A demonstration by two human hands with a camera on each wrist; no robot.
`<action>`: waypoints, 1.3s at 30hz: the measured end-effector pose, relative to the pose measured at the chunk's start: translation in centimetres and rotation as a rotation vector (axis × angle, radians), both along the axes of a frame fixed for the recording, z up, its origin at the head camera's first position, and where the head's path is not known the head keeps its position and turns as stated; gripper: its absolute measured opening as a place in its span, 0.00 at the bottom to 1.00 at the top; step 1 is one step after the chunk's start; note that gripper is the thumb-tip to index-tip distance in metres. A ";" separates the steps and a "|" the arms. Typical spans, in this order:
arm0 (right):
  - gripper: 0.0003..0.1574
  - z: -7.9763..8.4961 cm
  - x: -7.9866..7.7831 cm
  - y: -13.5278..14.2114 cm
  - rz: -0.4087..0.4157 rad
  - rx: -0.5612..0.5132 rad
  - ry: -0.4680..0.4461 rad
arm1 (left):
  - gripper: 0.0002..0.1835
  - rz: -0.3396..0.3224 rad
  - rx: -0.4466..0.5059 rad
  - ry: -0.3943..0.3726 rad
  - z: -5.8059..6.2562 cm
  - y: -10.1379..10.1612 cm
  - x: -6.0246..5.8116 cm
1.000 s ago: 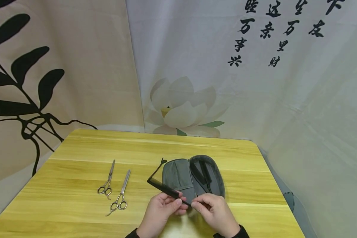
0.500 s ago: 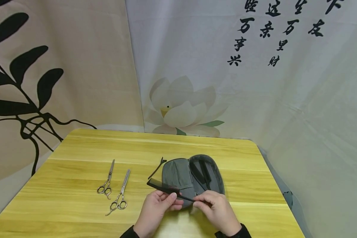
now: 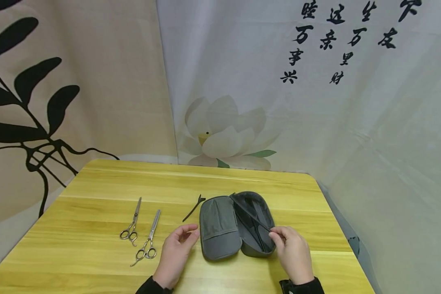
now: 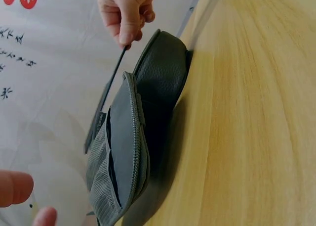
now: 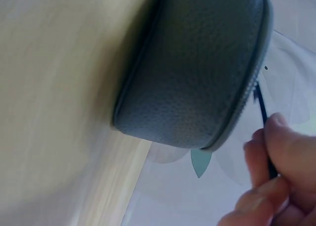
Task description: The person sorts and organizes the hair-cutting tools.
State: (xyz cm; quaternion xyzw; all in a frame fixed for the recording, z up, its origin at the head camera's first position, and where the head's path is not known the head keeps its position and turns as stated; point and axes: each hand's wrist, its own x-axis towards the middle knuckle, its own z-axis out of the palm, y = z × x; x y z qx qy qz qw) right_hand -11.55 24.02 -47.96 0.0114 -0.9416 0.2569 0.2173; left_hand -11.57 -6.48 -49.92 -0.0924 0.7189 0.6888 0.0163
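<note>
My right hand (image 3: 294, 255) pinches the thin tail of a black rat-tail comb (image 3: 250, 215). The comb slants over the right half of an unzipped grey case (image 3: 220, 247), its toothed end toward the back. Inside that half lie black tools (image 3: 258, 237), partly covered by the comb; their kind is hard to tell. Just left of the case is my left hand (image 3: 177, 253), holding nothing, fingers loosely bent. In the left wrist view the comb (image 4: 117, 70) hangs from the right fingers above the case (image 4: 160, 77). The right wrist view shows the case's outer wall (image 5: 192, 77) beside the comb's tail (image 5: 262, 103).
Two pairs of metal scissors, one pair (image 3: 134, 224) farther back and another (image 3: 150, 237) nearer, lie on the left of the wooden table (image 3: 95, 261). A slim black hair clip (image 3: 194, 207) lies behind the left hand. Printed curtains (image 3: 220, 61) hang behind the table.
The left hand has let go of the comb and drawn back to the left. The right hand has carried the comb rightward, from in front of the case to over its right half.
</note>
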 end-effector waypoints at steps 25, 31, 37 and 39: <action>0.06 -1.2 -0.2 -1.1 0.039 0.071 -0.099 | 0.44 -0.350 0.315 -0.138 -2.3 -0.3 -0.3; 0.06 -1.2 -0.3 -1.2 0.047 0.096 -0.159 | 0.44 -0.348 0.312 -0.139 -2.4 -0.2 -0.3; 0.06 -1.3 -0.4 -1.3 0.047 0.130 -0.186 | 0.44 -0.345 0.307 -0.140 -2.5 -0.2 -0.2; 0.06 -1.3 -0.4 -1.3 0.048 0.128 -0.193 | 0.44 -0.344 0.303 -0.138 -2.6 -0.2 -0.2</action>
